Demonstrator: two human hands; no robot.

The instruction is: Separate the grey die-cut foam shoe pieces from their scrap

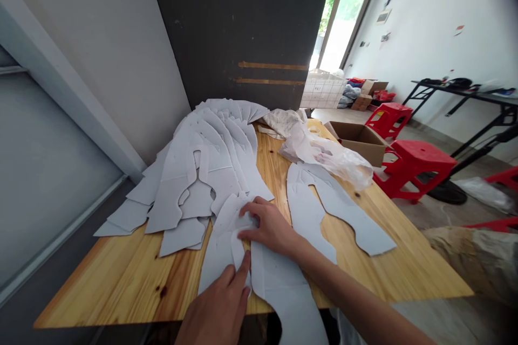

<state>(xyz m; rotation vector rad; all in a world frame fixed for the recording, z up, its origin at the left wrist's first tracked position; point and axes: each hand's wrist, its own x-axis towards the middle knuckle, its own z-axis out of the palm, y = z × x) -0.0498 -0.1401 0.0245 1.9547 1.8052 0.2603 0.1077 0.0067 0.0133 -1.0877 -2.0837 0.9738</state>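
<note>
A white cut sheet [279,275], like card or thin foam board with a slot up its middle, lies in front of me and overhangs the table's near edge. My left hand [220,302] rests on it, index finger stretched out along the slot, the other fingers loosely bent. Beside the top of the slot, my right hand [269,223] curves its thumb and fingers around a small translucent piece [249,220], partly hidden by the fingers. A narrow white flap [238,252] shows by the slot, close to my left fingertip. Another sheet of like shape [305,207] lies to the right.
Several similar sheets are piled [218,145] at the left of the wooden table [133,275]. A clear plastic bag [319,151] and crumpled cloth [283,120] lie at the back right. Beyond stand an open cardboard box [358,143] and red stools [421,156]. A dark panel [243,21] rises behind.
</note>
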